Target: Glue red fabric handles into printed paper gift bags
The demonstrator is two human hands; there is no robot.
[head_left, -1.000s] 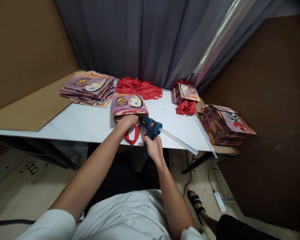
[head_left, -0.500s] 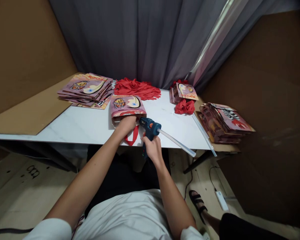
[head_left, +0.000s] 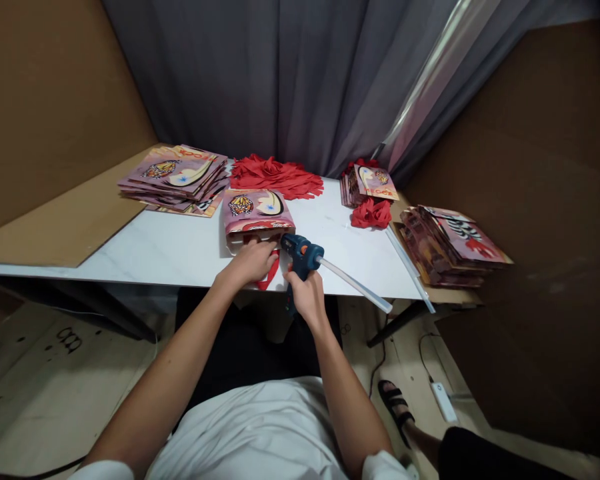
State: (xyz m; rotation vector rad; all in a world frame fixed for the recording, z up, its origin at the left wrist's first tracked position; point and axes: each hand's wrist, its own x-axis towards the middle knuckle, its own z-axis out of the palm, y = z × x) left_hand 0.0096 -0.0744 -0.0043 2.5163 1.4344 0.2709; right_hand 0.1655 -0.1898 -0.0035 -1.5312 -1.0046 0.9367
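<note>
A purple paper gift bag (head_left: 258,205) with a butterfly print lies on its side, its open mouth facing me. My left hand (head_left: 254,260) is at that mouth, fingers bent over a red ribbon handle (head_left: 268,272) that loops out toward the table edge. The hand covers part of the ribbon, and its fingertips are partly hidden. In my right hand (head_left: 306,293) is a dark teal hot glue gun (head_left: 300,255), gripped by its handle. Its nozzle points left into the right corner of the bag's mouth. A long clear glue stick (head_left: 355,285) sticks out of its back.
Stacks of flat printed bags lie at the left (head_left: 175,179) and right (head_left: 450,243); a smaller stack (head_left: 373,183) stands at the back right. Red ribbons form a pile (head_left: 275,177) behind the bag and a bunch (head_left: 371,213) at right. Cardboard panels (head_left: 530,200) flank the white table (head_left: 145,250).
My left hand has drawn back out of the bag toward me, and its fingers now show at the mouth. The glue gun and right hand have hardly moved.
</note>
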